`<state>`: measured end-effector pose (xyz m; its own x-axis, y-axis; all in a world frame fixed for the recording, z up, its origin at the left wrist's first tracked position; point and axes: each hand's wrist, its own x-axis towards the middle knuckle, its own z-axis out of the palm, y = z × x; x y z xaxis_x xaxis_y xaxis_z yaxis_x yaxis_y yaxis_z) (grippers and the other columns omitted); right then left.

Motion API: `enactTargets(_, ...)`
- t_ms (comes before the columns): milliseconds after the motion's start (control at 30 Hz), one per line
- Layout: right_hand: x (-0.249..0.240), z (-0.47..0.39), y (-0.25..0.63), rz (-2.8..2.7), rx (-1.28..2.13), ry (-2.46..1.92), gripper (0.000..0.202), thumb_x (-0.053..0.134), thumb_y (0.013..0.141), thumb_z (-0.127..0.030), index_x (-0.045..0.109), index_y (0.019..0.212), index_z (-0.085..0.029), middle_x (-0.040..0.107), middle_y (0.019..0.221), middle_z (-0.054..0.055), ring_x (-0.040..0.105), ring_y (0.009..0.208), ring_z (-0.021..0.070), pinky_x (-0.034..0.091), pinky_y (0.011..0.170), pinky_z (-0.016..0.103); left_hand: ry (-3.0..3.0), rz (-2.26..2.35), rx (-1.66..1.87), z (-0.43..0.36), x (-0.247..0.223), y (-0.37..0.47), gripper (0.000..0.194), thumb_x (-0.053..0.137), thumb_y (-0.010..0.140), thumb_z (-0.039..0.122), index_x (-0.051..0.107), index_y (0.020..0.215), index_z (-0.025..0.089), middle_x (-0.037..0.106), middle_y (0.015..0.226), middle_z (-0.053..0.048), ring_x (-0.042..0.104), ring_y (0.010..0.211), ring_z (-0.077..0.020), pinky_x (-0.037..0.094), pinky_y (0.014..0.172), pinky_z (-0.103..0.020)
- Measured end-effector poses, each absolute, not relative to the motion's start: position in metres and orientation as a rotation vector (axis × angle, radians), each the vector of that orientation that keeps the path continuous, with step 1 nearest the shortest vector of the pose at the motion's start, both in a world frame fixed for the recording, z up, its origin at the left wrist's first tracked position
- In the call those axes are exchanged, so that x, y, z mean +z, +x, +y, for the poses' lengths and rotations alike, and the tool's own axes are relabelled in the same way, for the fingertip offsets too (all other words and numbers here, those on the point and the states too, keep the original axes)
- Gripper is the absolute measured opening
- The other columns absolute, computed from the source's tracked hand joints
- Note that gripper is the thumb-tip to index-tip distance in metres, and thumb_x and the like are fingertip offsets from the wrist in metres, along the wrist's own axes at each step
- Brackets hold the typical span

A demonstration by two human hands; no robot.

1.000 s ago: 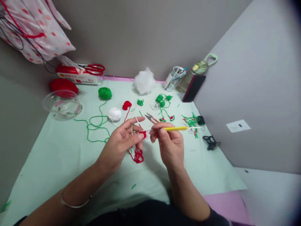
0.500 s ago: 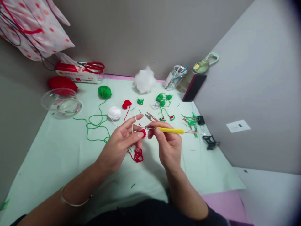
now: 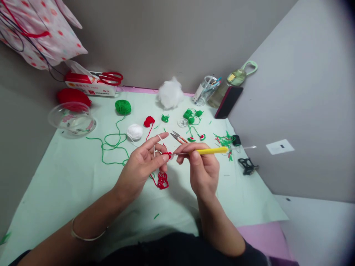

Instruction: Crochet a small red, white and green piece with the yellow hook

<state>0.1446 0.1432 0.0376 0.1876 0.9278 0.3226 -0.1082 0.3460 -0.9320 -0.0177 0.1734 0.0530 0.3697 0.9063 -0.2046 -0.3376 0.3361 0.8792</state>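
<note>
Between thumb and fingers, my left hand (image 3: 146, 159) pinches a small red and white crochet piece (image 3: 170, 155). White yarn loops over its raised index finger and comes from the white yarn ball (image 3: 135, 132). My right hand (image 3: 203, 166) grips a crochet hook (image 3: 213, 150) by its yellow handle, with the metal tip at the edge of the piece. Whether the tip sits inside a stitch is too small to tell. Below the left fingers lies a tangle of red yarn (image 3: 162, 181). Thread snips (image 3: 179, 137) rest just beyond the hands.
Behind are a green yarn ball (image 3: 123, 107), a red crochet piece (image 3: 149, 121), white stuffing (image 3: 170, 94) and small green crochet pieces (image 3: 191, 116). A clear plastic bowl (image 3: 72, 120) stands left. At right are a phone (image 3: 229, 102), a bottle (image 3: 222, 94) and a black claw clip (image 3: 248, 166).
My right hand has shifted right, drawing the hook's handle away from the left hand. The crochet piece has tilted, showing less of its face.
</note>
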Motion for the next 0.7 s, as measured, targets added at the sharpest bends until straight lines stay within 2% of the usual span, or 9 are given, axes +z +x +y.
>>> enactTargets(133, 0.039, 0.138, 0.145, -1.355, 0.673, -0.985, 0.020, 0.052, 0.105, -0.023, 0.072, 0.105, -0.026, 0.074, 0.099, 0.004, 0.067, 0.080, 0.0172, 0.057, 0.072, 0.035, 0.919, 0.836, 0.964, 0.173, 0.051, -0.018, 0.057, 0.080, 0.088, 0.024, 0.064, 0.142, 0.024, 0.061, 0.093, 0.004, 0.064, 0.064, -0.0077, 0.054, 0.063, -0.023)
enactTargets(267, 0.035, 0.136, 0.145, -1.615, 0.411, -0.999, 0.027, 0.049, 0.103, -0.013, 0.069, 0.115, -0.027, 0.074, 0.101, 0.006, 0.069, 0.094, 0.0202, 0.058, 0.083, 0.039, 0.977, 0.884, 1.025, 0.169, 0.050, -0.016, 0.057, 0.080, 0.086, 0.020, 0.065, 0.141, 0.025, 0.062, 0.091, 0.004, 0.064, 0.065, -0.0073, 0.054, 0.062, -0.021)
enactTargets(367, 0.025, 0.134, 0.142, -1.732, 0.178, -1.044, 0.033, 0.056, 0.100, -0.012, 0.069, 0.125, -0.030, 0.074, 0.107, 0.008, 0.070, 0.098, 0.0228, 0.059, 0.083, 0.041, 0.942, 0.891, 1.068, 0.164, 0.049, -0.012, 0.066, 0.083, 0.080, 0.012, 0.064, 0.142, 0.027, 0.063, 0.089, 0.005, 0.061, 0.063, -0.0063, 0.053, 0.062, -0.019)
enactTargets(433, 0.018, 0.132, 0.139, -1.720, 0.112, -1.099, 0.036, 0.064, 0.097, -0.015, 0.072, 0.126, -0.035, 0.074, 0.112, 0.008, 0.070, 0.099, 0.0240, 0.060, 0.083, 0.042, 0.838, 0.846, 1.034, 0.163, 0.049, -0.010, 0.071, 0.083, 0.080, 0.013, 0.060, 0.146, 0.026, 0.062, 0.082, 0.006, 0.055, 0.057, -0.0048, 0.048, 0.055, -0.017)
enactTargets(500, 0.015, 0.131, 0.137, -1.646, 0.153, -1.141, 0.033, 0.069, 0.095, -0.019, 0.075, 0.122, -0.038, 0.073, 0.115, 0.007, 0.070, 0.100, 0.0246, 0.060, 0.086, 0.044, 0.682, 0.769, 0.943, 0.164, 0.050, -0.011, 0.068, 0.082, 0.084, 0.019, 0.059, 0.148, 0.022, 0.056, 0.069, 0.008, 0.043, 0.048, -0.0029, 0.038, 0.046, -0.015)
enactTargets(600, 0.022, 0.133, 0.139, -1.464, 0.342, -1.110, 0.022, 0.064, 0.098, -0.024, 0.077, 0.114, -0.033, 0.073, 0.106, 0.007, 0.069, 0.094, 0.0239, 0.059, 0.084, 0.045, 0.507, 0.706, 0.885, 0.169, 0.055, -0.014, 0.058, 0.082, 0.085, 0.020, 0.064, 0.139, 0.013, 0.045, 0.058, 0.011, 0.027, 0.043, -0.0004, 0.028, 0.043, -0.013)
enactTargets(700, 0.034, 0.139, 0.142, -1.261, 0.618, -0.968, 0.020, 0.058, 0.103, -0.027, 0.077, 0.105, -0.030, 0.071, 0.092, 0.004, 0.065, 0.075, 0.0188, 0.057, 0.073, 0.040, 0.517, 0.705, 0.918, 0.172, 0.058, -0.016, 0.052, 0.081, 0.084, 0.016, 0.068, 0.135, 0.014, 0.050, 0.060, 0.009, 0.026, 0.042, 0.0012, 0.027, 0.044, -0.013)
